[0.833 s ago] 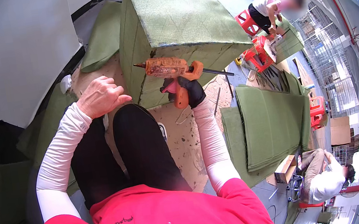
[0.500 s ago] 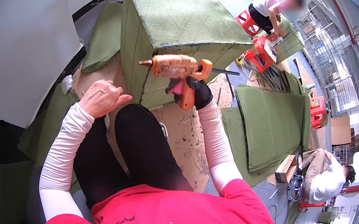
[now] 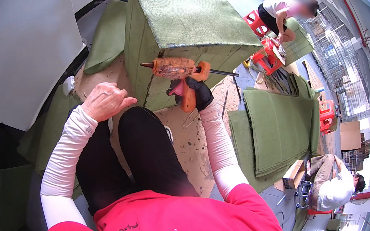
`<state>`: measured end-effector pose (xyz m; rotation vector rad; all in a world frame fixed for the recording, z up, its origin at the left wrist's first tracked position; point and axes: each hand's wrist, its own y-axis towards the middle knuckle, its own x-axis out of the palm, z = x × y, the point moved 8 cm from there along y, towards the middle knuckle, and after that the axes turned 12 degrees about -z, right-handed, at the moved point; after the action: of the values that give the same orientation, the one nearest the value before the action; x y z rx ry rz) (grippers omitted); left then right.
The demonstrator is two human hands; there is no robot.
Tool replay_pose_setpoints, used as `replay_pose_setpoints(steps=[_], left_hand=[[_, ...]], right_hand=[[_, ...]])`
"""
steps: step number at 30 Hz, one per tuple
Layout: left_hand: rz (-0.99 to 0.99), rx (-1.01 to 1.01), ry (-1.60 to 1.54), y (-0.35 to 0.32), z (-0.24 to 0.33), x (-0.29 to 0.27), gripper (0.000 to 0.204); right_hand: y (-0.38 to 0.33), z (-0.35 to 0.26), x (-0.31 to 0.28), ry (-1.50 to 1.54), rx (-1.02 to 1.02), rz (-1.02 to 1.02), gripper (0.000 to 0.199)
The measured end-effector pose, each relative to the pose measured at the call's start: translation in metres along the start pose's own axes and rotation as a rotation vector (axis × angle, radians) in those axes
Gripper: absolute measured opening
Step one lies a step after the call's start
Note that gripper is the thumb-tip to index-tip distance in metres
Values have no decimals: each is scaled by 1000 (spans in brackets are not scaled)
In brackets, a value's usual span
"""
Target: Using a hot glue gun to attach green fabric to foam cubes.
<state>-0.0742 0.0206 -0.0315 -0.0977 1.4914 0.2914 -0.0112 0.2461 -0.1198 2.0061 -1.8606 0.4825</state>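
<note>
A white board (image 3: 18,54) is seen at the far left, leaning above dark green felt pieces (image 3: 0,191). The left hand (image 3: 105,100) is bare and rests on the left knee (image 3: 96,128), its fingers curled loosely together with nothing held in them. Just above it, a strip of brown cardboard floor (image 3: 93,79) is seen, with a folded green felt sheet (image 3: 108,36) lying beyond.

In the middle, a large felt-covered box (image 3: 189,14) stands on the floor, its near corner seam facing the person. An orange glue gun (image 3: 173,69) is held level against that near face, its nozzle pointed left and lying at the seam; whether the tip touches the felt cannot be told. The right hand (image 3: 196,95), in a black glove, is clamped around the gun's handle, with the fingers wrapped tight below the barrel. A dark rod (image 3: 224,73) sticks out from the back of the gun toward the right.

To the right, a stack of green felt panels (image 3: 278,130) lies flat on the floor. Beyond it, a person in a white top (image 3: 281,8) is seen bent over red stools (image 3: 266,53). At lower right, another person (image 3: 334,186) is crouched near a small cardboard box (image 3: 294,174).
</note>
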Motion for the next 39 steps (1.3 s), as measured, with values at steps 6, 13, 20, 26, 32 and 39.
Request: replay_pose_setpoints(steps=[6,13,20,26,32,39], left_hand=[[-58,-17,-27,1,-1,4,44],[-26,-7,-38,3,1,2,47],[-135,-48,-81,8,1,8,40],[-191,-68,-84,11,3,12,37],[-192,-67,-86,13,3,13,36],[-187,-76,-89,11,3,12,36]], right_hand=[[-21,12,-21,-61,74,53,57],[-62,-19,-59,95,-44,-34,50],[-53,-78,-107,-22,-120,65,52],[-41,-82,-104,-69,-69,16,54],[-46,-81,-102,-140,-86,75,54],[-43,-75,-106,-109,-41,45,52]])
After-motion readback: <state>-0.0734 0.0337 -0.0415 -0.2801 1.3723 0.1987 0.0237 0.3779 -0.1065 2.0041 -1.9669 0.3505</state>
